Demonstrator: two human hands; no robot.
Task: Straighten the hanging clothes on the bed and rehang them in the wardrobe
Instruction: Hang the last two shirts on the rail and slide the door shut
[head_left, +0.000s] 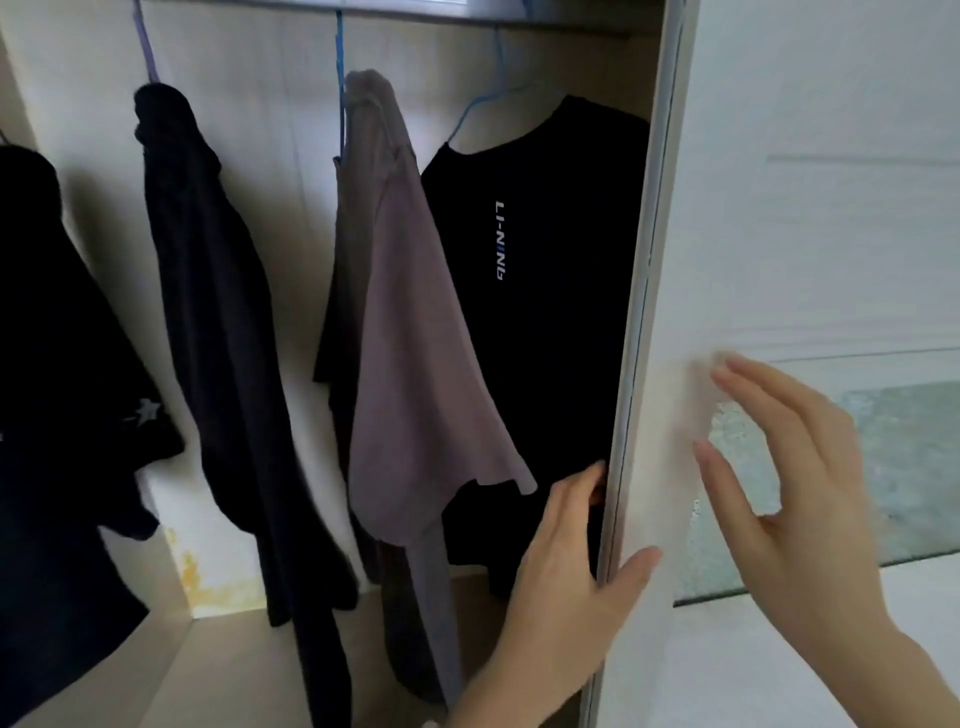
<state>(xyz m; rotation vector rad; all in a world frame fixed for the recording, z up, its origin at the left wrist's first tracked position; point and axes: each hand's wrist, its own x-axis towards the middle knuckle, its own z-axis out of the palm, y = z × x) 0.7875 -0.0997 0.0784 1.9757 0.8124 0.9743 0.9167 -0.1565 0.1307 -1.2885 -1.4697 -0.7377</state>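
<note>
Inside the open wardrobe hang several garments on hangers from a rail at the top. A black T-shirt with white lettering (530, 322) hangs at the right on a blue hanger (488, 98). To its left hang a mauve T-shirt (415, 364), a dark garment (223, 338) and a black one with a star (62, 389). My left hand (566, 582) grips the edge of the sliding door (779, 234), fingers behind it and thumb in front. My right hand (784, 467) hovers with spread fingers at the door's front face, holding nothing.
The wardrobe's pale wooden back wall (291, 156) and floor (218, 670) show between the clothes, with a yellow stain low in the corner. The door carries a frosted glass panel (883, 467) at the right.
</note>
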